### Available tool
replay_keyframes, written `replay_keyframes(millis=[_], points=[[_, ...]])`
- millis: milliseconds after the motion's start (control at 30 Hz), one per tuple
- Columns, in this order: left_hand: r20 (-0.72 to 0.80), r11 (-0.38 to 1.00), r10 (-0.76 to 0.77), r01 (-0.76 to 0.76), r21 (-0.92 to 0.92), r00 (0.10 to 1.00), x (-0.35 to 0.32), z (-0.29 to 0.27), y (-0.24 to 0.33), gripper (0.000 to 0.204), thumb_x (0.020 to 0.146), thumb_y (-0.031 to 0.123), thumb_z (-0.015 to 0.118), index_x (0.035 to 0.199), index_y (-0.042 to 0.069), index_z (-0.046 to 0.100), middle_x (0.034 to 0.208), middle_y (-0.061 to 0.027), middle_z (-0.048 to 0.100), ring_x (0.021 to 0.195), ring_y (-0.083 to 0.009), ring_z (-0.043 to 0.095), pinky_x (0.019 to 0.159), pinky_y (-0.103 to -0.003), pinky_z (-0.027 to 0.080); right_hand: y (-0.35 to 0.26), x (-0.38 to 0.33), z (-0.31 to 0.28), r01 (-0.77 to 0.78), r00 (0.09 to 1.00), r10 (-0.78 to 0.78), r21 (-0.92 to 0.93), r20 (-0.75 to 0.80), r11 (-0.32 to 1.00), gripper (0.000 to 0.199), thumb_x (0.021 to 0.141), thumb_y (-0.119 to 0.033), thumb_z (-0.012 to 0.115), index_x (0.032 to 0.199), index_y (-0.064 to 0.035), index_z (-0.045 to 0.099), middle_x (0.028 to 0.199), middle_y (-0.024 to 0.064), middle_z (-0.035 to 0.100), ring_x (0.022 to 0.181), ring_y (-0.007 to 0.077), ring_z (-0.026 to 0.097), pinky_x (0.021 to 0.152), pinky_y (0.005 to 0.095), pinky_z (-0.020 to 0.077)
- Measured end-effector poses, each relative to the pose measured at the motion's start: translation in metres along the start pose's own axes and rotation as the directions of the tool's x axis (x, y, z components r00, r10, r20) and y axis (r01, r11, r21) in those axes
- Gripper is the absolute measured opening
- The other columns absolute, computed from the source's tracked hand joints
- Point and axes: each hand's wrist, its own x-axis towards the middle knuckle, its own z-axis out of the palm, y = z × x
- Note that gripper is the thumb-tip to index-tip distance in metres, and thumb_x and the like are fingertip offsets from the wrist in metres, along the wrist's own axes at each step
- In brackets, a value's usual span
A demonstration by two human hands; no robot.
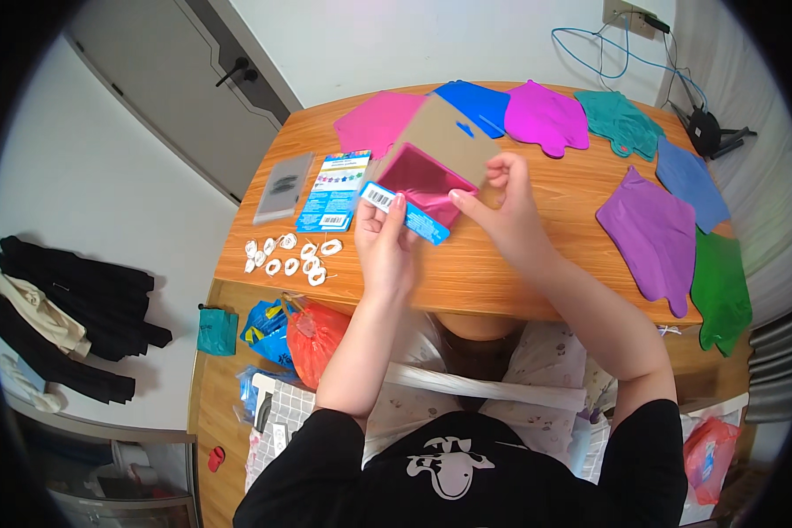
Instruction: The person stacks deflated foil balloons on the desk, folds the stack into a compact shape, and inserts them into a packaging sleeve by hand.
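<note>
Package (pixel 431 167), pink foil with brown card, is held up over the desk (pixel 475 277). My left hand (pixel 384 245) has its lower end pinched; my right hand (pixel 505 208) has its thumb at the edge, can't tell if it's gripping. Looks like a handling step, and I'd say the next move calls for a steady left hold.

Glossy foil-like sheet (pixel 414 179), matt cardboard backing (pixel 440 128), smooth wood-grain tabletop (pixel 568 198).
</note>
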Motion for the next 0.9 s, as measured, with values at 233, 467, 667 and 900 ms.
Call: replay_keyframes(millis=[233, 467, 667, 900], points=[[-0.174, 0.983, 0.098, -0.122, -0.133, 0.980, -0.009, 0.008, -0.003, 0.021, 0.100, 0.006, 0.059, 0.121, 0.008, 0.053, 0.105, -0.0053, 0.068, 0.093, -0.0137, 0.068, 0.078, -0.030, 0.060, 0.002, 0.004, -0.003, -0.540, 0.814, 0.348, 0.384, 0.466, 0.749, 0.024, 0.093, -0.011, 0.070, 0.112, -0.0033, 0.058, 0.104, 0.0045, 0.068, 0.093, 0.0101, 0.065, 0.080, 0.0263, 0.0543], [-0.006, 0.983, -0.003, 0.002, -0.184, 1.000, -0.014, -0.010, 0.004, 0.027, 0.107, 0.027, 0.050, 0.122, 0.005, 0.053, 0.114, -0.0091, 0.068, 0.102, -0.0198, 0.070, 0.087, -0.036, 0.059, 0.006, 0.007, -0.009, -0.419, 0.850, 0.274, 0.262, 0.450, 0.869, 0.009, 0.092, -0.011, 0.071, 0.095, -0.0034, 0.066, 0.089, 0.0052, 0.073, 0.079, 0.0097, 0.067, 0.074, 0.0242, 0.0556], [-0.066, 0.973, 0.007, -0.022, -0.229, 0.998, -0.012, -0.021, 0.004, 0.041, 0.108, 0.040, 0.041, 0.124, 0.004, 0.052, 0.120, -0.0110, 0.067, 0.110, -0.0238, 0.067, 0.092, -0.041, 0.057, 0.005, 0.006, -0.007, -0.435, 0.827, 0.289, 0.223, 0.483, 0.872, 0.014, 0.091, -0.013, 0.074, 0.095, -0.0013, 0.067, 0.085, 0.0050, 0.071, 0.077, 0.0089, 0.065, 0.071, 0.0230, 0.0531], [-0.123, 0.917, -0.010, -0.040, -0.397, 0.992, -0.027, 0.004, -0.001, 0.032, 0.107, 0.029, 0.050, 0.127, 0.005, 0.050, 0.126, -0.0114, 0.063, 0.113, -0.0222, 0.065, 0.094, -0.040, 0.055, 0.010, 0.003, -0.005, -0.453, 0.827, 0.312, 0.224, 0.468, 0.863, 0.013, 0.090, -0.012, 0.074, 0.092, -0.0025, 0.066, 0.084, 0.0046, 0.071, 0.076, 0.0090, 0.065, 0.070, 0.0227, 0.0528]])
